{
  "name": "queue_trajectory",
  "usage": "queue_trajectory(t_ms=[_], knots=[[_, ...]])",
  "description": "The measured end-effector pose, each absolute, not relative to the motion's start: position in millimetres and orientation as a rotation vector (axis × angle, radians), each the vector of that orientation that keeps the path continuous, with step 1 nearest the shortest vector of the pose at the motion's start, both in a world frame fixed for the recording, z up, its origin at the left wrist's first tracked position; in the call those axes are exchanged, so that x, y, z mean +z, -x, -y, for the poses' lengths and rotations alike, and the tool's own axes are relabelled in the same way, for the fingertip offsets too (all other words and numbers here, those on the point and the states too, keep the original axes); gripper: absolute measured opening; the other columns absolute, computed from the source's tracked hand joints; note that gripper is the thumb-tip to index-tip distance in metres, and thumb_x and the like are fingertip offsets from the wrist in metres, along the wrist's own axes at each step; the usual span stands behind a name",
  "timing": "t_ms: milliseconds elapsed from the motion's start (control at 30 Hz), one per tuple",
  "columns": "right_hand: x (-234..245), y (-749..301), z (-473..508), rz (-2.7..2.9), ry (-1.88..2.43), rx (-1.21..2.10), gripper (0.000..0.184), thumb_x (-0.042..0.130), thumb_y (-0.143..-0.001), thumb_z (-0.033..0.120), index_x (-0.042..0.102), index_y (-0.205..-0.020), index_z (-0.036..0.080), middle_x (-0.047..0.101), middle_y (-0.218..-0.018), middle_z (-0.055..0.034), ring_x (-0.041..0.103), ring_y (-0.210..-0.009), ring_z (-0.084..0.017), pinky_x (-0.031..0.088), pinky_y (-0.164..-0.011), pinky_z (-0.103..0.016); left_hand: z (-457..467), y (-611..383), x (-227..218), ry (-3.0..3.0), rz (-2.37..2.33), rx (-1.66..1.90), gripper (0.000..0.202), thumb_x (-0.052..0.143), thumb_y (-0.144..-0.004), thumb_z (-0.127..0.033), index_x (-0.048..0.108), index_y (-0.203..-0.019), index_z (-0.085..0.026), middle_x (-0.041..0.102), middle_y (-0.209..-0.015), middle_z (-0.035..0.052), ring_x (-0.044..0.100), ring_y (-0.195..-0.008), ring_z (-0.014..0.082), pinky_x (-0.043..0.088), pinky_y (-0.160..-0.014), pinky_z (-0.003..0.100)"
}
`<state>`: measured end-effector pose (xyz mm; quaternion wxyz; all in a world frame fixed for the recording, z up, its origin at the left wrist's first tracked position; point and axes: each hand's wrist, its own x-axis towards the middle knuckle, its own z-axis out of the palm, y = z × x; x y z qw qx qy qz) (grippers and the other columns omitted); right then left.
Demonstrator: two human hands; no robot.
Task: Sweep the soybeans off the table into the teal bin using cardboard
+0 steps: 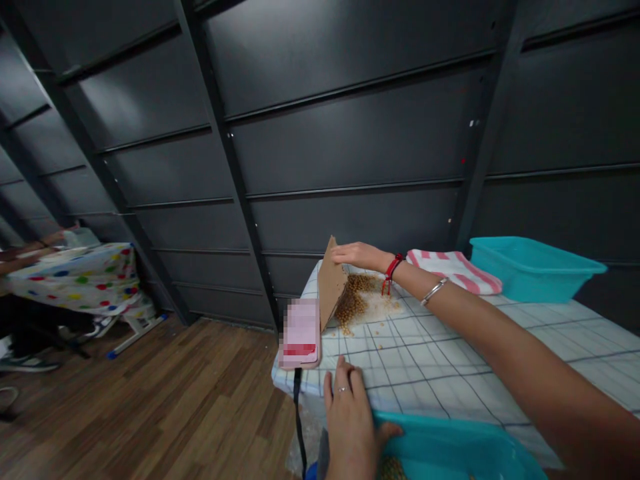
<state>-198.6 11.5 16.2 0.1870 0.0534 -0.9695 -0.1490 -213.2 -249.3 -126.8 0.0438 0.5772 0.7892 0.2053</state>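
Note:
My right hand (361, 255) grips the top edge of a brown cardboard piece (329, 283), tilted upright on the table. Against its right side lies a heap of small yellowish-brown beans or grains (353, 300), with a few loose ones scattered nearby. My left hand (347, 407) is at the near table edge, its fingers along the corner of a teal plastic basin (460, 433) and its thumb over the rim. Some mixed grains (391, 469) show inside this basin. The basin's lower part is cut off by the frame.
A pink phone (301, 333) lies at the table's left corner, a black strap (299, 413) hanging below. Behind are a pink-striped towel (457, 270) and a second teal basin (535, 270) on the checked tablecloth (425, 360). A person sits at a dotted-cloth table (75, 277) far left.

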Motion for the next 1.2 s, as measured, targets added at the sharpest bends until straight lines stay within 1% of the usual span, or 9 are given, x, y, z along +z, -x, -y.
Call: queue_trajectory(t_ms=[167, 333, 467, 567, 700, 833, 1000, 1133, 1200], knots=[[11, 192, -17, 2.742, -0.139, -0.434, 0.021, 0.041, -0.083, 0.007, 0.055, -0.093, 0.019, 0.061, -0.103, -0.0057, 0.056, -0.097, -0.013, 0.045, -0.081, -0.030, 248, 211, -131, -1.785, -2.465, 0.633, 0.075, 0.078, -0.046, -0.044, 0.049, -0.110, -0.018, 0.051, -0.123, 0.0104, 0.032, -0.126, 0.0292, 0.022, -0.105, 0.047], [15, 178, -22, 2.752, -0.164, -0.455, 0.020, 0.039, -0.085, 0.009, 0.056, -0.090, 0.019, 0.062, -0.099, -0.0040, 0.056, -0.096, -0.012, 0.047, -0.080, -0.028, 248, 212, -134, -1.785, -2.474, 0.666, 0.077, 0.079, -0.045, -0.042, 0.048, -0.111, -0.017, 0.051, -0.123, 0.0113, 0.033, -0.126, 0.0297, 0.022, -0.106, 0.049], [21, 175, -19, 2.717, -0.139, -0.482, 0.025, 0.035, -0.085, 0.006, 0.055, -0.094, 0.019, 0.060, -0.105, -0.0049, 0.054, -0.102, -0.013, 0.046, -0.084, -0.031, 247, 213, -135, -1.811, -2.424, 0.689, 0.077, 0.079, -0.045, -0.044, 0.048, -0.110, -0.016, 0.051, -0.124, 0.0132, 0.032, -0.126, 0.0308, 0.022, -0.105, 0.051], [23, 183, -10, 2.702, -0.143, -0.501, 0.024, 0.036, -0.086, 0.008, 0.055, -0.096, 0.019, 0.059, -0.108, -0.0056, 0.051, -0.106, -0.014, 0.045, -0.086, -0.034, 247, 212, -135, -1.795, -2.450, 0.712, 0.078, 0.080, -0.043, -0.045, 0.049, -0.108, -0.015, 0.051, -0.124, 0.0139, 0.033, -0.126, 0.0303, 0.021, -0.106, 0.050], [22, 194, -3, 2.703, -0.164, -0.519, 0.021, 0.038, -0.087, 0.009, 0.056, -0.093, 0.017, 0.061, -0.103, -0.0068, 0.054, -0.102, -0.015, 0.047, -0.083, -0.034, 247, 211, -134, -1.774, -2.459, 0.710, 0.080, 0.080, -0.041, -0.045, 0.049, -0.109, -0.015, 0.052, -0.122, 0.0132, 0.033, -0.126, 0.0302, 0.022, -0.106, 0.048], [18, 193, -3, 2.693, -0.153, -0.514, 0.021, 0.039, -0.086, 0.008, 0.056, -0.094, 0.017, 0.061, -0.104, -0.0075, 0.055, -0.101, -0.016, 0.049, -0.080, -0.032, 247, 212, -134, -1.777, -2.464, 0.656, 0.077, 0.080, -0.044, -0.043, 0.049, -0.109, -0.017, 0.051, -0.124, 0.0119, 0.032, -0.127, 0.0302, 0.023, -0.106, 0.049], [12, 189, -5, 2.667, -0.111, -0.475, 0.024, 0.039, -0.085, 0.007, 0.057, -0.097, 0.017, 0.061, -0.106, -0.0081, 0.056, -0.102, -0.016, 0.048, -0.082, -0.033, 246, 211, -133, -1.766, -2.464, 0.647, 0.078, 0.080, -0.042, -0.043, 0.050, -0.109, -0.016, 0.050, -0.125, 0.0131, 0.033, -0.126, 0.0304, 0.021, -0.107, 0.050], [7, 191, -6, 2.648, -0.080, -0.433, 0.025, 0.039, -0.084, 0.006, 0.057, -0.098, 0.018, 0.061, -0.106, -0.0067, 0.056, -0.102, -0.015, 0.047, -0.085, -0.033, 246, 211, -136, -1.797, -2.479, 0.699, 0.079, 0.081, -0.041, -0.041, 0.049, -0.109, -0.016, 0.049, -0.126, 0.0142, 0.034, -0.125, 0.0311, 0.024, -0.105, 0.051], [5, 192, -7, 2.645, -0.070, -0.413, 0.027, 0.038, -0.084, 0.005, 0.057, -0.098, 0.018, 0.062, -0.106, -0.0066, 0.056, -0.102, -0.014, 0.047, -0.086, -0.032, 246, 211, -138, -1.825, -2.484, 0.719, 0.077, 0.081, -0.041, -0.040, 0.049, -0.107, -0.015, 0.051, -0.123, 0.0142, 0.034, -0.125, 0.0317, 0.026, -0.104, 0.052]])
